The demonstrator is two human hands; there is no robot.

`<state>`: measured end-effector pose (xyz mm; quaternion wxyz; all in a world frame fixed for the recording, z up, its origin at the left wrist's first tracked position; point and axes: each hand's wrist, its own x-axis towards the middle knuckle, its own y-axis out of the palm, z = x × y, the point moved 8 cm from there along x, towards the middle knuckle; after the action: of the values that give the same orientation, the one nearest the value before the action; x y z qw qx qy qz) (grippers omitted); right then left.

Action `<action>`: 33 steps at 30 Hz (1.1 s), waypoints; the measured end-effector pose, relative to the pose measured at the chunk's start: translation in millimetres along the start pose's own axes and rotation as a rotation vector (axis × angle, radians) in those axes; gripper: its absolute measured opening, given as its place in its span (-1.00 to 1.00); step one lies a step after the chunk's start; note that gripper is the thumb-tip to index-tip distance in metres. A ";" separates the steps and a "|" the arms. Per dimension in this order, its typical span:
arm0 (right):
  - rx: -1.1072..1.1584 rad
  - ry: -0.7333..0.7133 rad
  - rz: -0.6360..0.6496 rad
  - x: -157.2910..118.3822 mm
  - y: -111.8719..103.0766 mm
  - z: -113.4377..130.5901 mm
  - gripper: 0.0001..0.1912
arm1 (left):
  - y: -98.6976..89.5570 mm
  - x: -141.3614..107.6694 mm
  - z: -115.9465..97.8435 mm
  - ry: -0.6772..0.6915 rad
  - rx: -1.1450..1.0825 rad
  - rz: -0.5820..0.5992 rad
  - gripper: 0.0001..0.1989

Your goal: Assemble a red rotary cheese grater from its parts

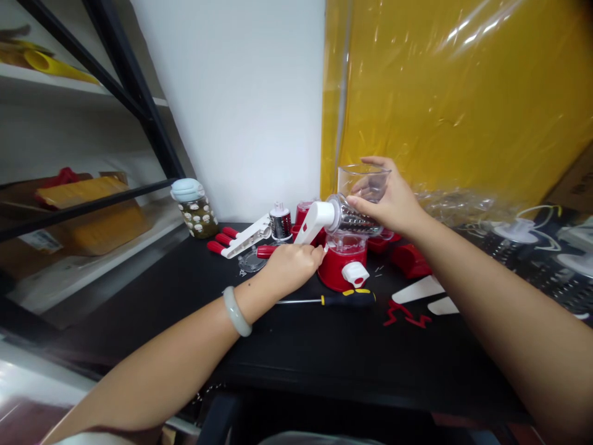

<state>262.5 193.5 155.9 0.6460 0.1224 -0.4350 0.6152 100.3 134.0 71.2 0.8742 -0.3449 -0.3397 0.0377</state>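
Observation:
A red-based rotary grater stands on the black table, with a clear hopper and a metal drum on top. My right hand is wrapped round the hopper. My left hand, below a bangle, is closed at the white crank with its red handle; its fingertips are near the base. A white knob sticks out of the base. Just in front lies a screwdriver with a black and yellow handle.
Behind on the left are white cranks, a small drum and a jar. To the right lie white strips, red zigzag pieces, a red part and several drums. Shelving stands at the left.

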 end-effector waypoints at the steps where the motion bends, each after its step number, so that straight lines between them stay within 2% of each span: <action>1: -0.006 -0.001 0.006 0.3 0.5 0.6 -0.12 | -0.3 0.1 -0.2 0.001 0.002 0.000 -0.76; 13: -0.029 -0.050 0.035 4.1 -0.8 1.5 -0.11 | -0.2 0.5 -1.7 0.001 -0.006 0.011 -0.76; 20: -0.017 -0.055 0.002 -0.2 -5.1 -6.4 -0.13 | 0.4 0.7 -0.1 -0.002 -0.007 0.025 -0.76; 24: -0.017 -0.037 -0.005 -0.7 -5.0 -7.7 -0.12 | 1.6 2.5 5.2 -0.086 -0.029 0.083 -0.75; 26: -0.031 -0.019 -0.003 -0.2 -4.3 -8.4 -0.12 | -0.2 3.1 8.2 -0.178 -0.095 0.133 -0.70; 29: -0.041 -0.023 0.005 0.8 -3.0 -7.7 -0.12 | -4.6 4.9 6.6 -0.304 -0.328 0.174 -0.51; 32: -0.040 -0.043 0.009 2.0 -2.2 -5.8 -0.12 | -7.4 13.4 1.4 -0.358 -0.583 0.104 -0.27; 33: -0.042 -0.048 0.010 2.4 -2.0 -5.2 -0.12 | -6.4 17.7 0.9 -0.366 -0.652 0.067 -0.26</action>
<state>266.2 198.2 155.3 0.6347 0.1215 -0.4637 0.6061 112.3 135.0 85.8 0.6414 -0.6036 -0.4733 0.0170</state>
